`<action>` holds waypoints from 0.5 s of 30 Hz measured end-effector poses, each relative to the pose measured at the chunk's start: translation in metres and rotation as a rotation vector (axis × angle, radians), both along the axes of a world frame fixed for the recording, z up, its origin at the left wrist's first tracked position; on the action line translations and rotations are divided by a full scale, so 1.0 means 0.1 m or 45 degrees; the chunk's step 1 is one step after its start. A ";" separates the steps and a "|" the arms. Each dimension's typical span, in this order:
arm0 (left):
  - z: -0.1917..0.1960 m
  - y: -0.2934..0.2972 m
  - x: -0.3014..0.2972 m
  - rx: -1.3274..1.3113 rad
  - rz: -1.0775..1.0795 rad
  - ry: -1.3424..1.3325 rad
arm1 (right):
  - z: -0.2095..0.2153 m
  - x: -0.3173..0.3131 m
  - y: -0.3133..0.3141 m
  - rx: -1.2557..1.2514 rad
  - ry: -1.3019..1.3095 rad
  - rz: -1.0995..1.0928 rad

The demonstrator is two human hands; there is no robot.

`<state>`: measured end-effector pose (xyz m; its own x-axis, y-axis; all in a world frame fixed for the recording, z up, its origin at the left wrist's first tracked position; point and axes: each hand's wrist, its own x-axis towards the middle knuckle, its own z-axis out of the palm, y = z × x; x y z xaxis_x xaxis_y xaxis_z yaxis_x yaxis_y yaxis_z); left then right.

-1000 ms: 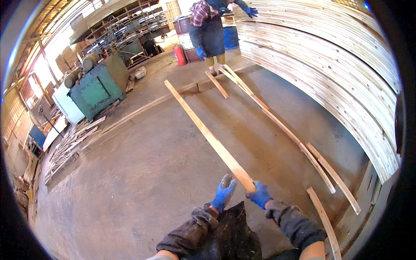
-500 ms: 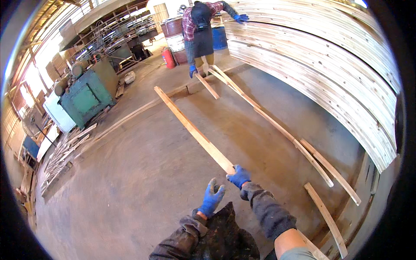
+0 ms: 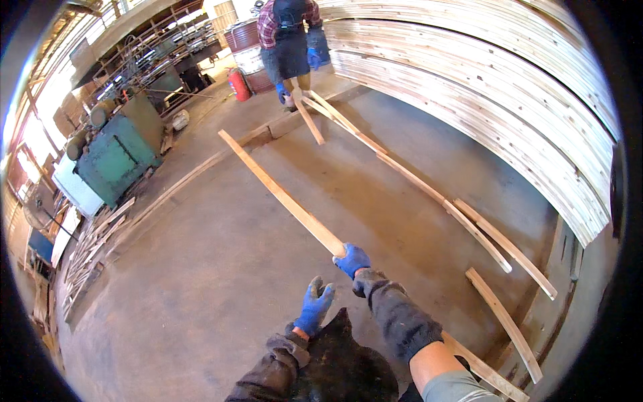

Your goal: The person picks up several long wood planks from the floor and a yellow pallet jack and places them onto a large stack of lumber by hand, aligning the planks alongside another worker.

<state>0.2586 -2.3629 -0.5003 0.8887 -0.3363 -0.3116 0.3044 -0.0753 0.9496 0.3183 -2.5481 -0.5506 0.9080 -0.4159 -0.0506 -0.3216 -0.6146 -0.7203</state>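
Nearest, the left hand [image 3: 314, 308] was empty, its grip apart, just left of the near end of the plank [image 3: 284, 197]. The right hand [image 3: 352, 260] had its grip clamped on that end, and the plank ran forward over the floor [image 3: 201, 268]; whether its far tip touched down could not be told. Loose strips [image 3: 504, 321] lay right of the plank, and the stack [image 3: 469, 100] rose beyond them on that side. Past the plank's far tip, slightly right, a co-worker [image 3: 287, 47] stooped. Held by one end only, the plank seemed liable to twist or dip, its length levering against a single hand. A careless swing rightward could strike the co-worker's legs, and a sidestep onto the strips could cost footing.
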 end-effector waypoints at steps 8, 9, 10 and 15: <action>-0.20 0.10 -0.01 0.015 -0.093 -0.041 | -0.39 0.11 0.04 -0.549 -0.177 -0.167; -0.31 0.21 0.06 0.042 -0.101 -0.037 | -0.36 0.14 0.10 -0.641 -0.221 -0.103; -0.41 0.20 0.09 0.061 -0.135 -0.035 | -0.39 0.14 0.00 -0.620 -0.166 -0.055; -0.43 0.05 0.13 0.121 -0.162 -0.029 | -0.22 -0.09 -0.11 -0.519 -0.032 0.018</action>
